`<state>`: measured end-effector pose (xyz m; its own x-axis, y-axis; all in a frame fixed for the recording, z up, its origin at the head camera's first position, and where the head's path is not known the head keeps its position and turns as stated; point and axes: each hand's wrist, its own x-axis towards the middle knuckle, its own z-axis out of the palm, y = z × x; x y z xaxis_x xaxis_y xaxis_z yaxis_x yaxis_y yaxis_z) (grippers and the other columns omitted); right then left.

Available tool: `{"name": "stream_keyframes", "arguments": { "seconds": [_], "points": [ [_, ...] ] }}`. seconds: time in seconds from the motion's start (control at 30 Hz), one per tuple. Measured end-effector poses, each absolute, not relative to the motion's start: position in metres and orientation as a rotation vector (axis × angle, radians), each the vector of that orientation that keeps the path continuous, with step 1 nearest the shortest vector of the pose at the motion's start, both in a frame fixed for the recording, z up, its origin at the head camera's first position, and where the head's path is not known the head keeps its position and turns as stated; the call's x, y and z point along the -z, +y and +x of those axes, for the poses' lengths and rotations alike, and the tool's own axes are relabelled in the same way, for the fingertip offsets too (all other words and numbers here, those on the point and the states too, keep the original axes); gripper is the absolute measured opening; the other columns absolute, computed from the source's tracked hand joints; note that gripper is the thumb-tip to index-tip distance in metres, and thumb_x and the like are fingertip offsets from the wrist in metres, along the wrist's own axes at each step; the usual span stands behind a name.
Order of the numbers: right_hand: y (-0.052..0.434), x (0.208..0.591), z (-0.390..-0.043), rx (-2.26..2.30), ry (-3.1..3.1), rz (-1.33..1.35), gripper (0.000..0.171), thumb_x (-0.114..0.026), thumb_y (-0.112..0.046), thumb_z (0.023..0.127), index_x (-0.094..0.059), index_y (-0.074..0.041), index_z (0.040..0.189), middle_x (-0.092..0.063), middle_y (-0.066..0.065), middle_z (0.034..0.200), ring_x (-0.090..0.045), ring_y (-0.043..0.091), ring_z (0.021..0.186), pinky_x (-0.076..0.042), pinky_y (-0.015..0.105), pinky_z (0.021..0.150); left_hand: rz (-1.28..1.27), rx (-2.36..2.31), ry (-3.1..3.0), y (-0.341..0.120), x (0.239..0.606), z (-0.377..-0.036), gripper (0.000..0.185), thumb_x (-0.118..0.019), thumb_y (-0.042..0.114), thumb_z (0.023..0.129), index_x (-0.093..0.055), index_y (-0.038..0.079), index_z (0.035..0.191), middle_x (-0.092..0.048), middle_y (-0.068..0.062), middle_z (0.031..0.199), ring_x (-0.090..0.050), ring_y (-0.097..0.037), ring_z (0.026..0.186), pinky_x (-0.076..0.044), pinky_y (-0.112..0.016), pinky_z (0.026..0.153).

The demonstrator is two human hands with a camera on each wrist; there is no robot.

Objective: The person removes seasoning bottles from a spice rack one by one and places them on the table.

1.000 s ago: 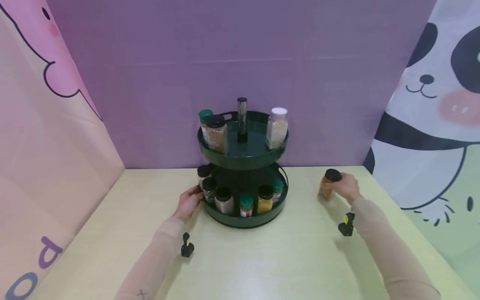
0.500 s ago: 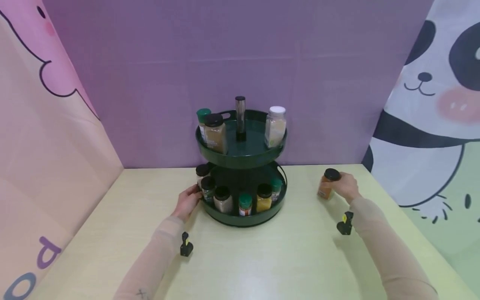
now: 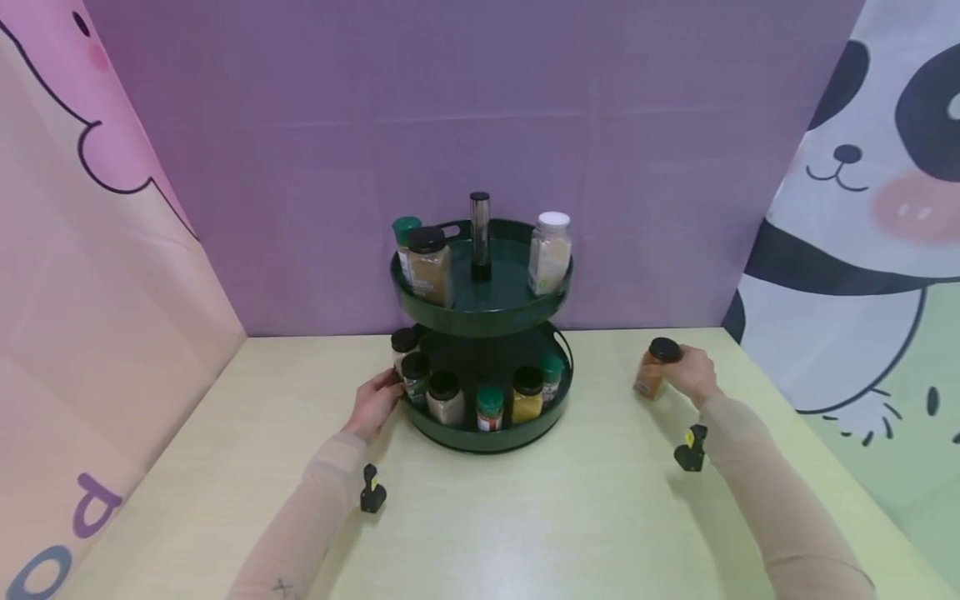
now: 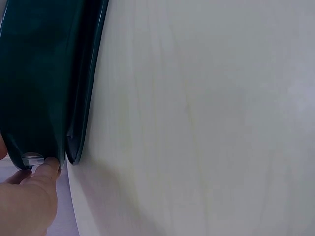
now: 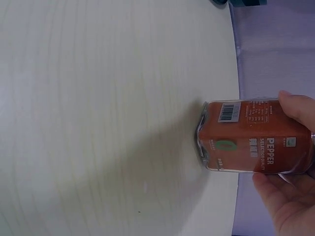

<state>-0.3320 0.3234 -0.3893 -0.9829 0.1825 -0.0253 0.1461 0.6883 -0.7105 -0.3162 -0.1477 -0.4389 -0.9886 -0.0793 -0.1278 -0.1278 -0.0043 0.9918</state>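
A dark green two-tier round rack (image 3: 484, 429) stands at the back middle of the pale table (image 3: 525, 517). Its lower tier holds several spice jars; the upper tier carries three jars around a metal post (image 3: 479, 236). My left hand (image 3: 373, 404) touches the lower tier's left rim, and its fingertips (image 4: 48, 167) lie against the rim (image 4: 81, 98). My right hand (image 3: 692, 372) grips an orange pepper jar (image 3: 653, 371) with a black lid, upright on the table to the right of the rack. In the right wrist view the jar (image 5: 251, 136) shows its label between thumb and fingers.
A purple wall stands behind the rack. A pink printed panel closes the left side and a panda panel (image 3: 862, 208) the right. Small black wrist cameras (image 3: 372, 492) (image 3: 691, 450) hang under both forearms.
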Motion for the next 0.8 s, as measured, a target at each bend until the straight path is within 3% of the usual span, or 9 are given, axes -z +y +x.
{"name": "stream_keyframes", "arguments": {
  "seconds": [0.57, 0.8],
  "points": [
    [0.3258, 0.3959, -0.334, -1.188, -2.827, -0.266, 0.06, -0.071, -0.033, 0.077, -0.053, 0.004, 0.12, -0.051, 0.029, 0.125, -0.047, 0.043, 0.115, -0.032, 0.055, 0.101, -0.237, -2.182, 2.197, -0.1472, 0.4382, -0.3146, 0.052, -0.043, 0.0, 0.089, -0.029, -0.007, 0.139, -0.032, -0.023, 0.144, -0.032, -0.03, 0.132, -0.031, -0.039, 0.109],
    [0.3269, 0.396, -0.3345, -1.216, -2.839, -0.24, 0.064, -0.069, -0.03, 0.079, -0.045, 0.009, 0.124, -0.046, 0.033, 0.127, -0.043, 0.046, 0.117, -0.031, 0.057, 0.101, -0.222, -2.18, 2.213, -0.1469, 0.4371, -0.3134, 0.052, -0.043, 0.0, 0.089, -0.03, -0.007, 0.139, -0.032, -0.024, 0.143, -0.033, -0.031, 0.131, -0.031, -0.039, 0.109]
  ]
}}
